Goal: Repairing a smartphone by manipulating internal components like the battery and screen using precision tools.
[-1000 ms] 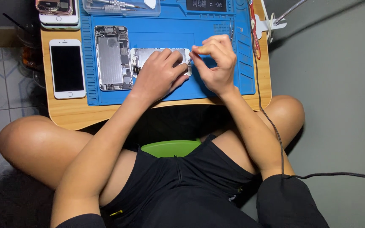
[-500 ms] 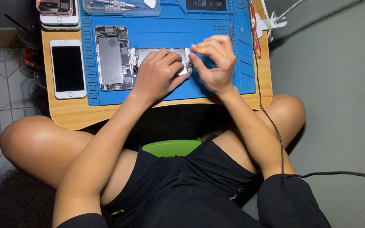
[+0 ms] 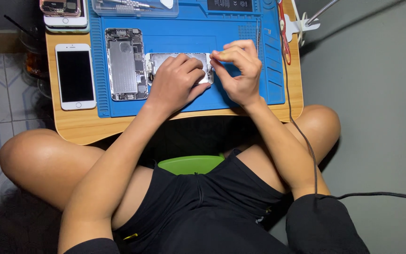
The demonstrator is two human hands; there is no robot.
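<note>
A blue repair mat [image 3: 240, 33] covers most of a small wooden lap table [image 3: 85, 127]. At the mat's middle lies a white phone screen panel [image 3: 165, 59], face down. My left hand [image 3: 175, 82] rests flat on it and holds it still. My right hand [image 3: 238, 70] pinches a thin tool, its tip touching the panel's right end; the tool is mostly hidden by my fingers. An opened phone body [image 3: 124, 63] with bare circuitry lies just left of the panel.
A white phone [image 3: 75, 75] with a dark screen lies on the wood at the left. More phones [image 3: 64, 11] and a clear tool tray [image 3: 135, 6] sit at the back. A red-handled tool [image 3: 284, 23] and a black cable [image 3: 306, 141] run along the right.
Both hands stay on the screen panel. The fingers of my right hand have shifted slightly at the panel's right end.
</note>
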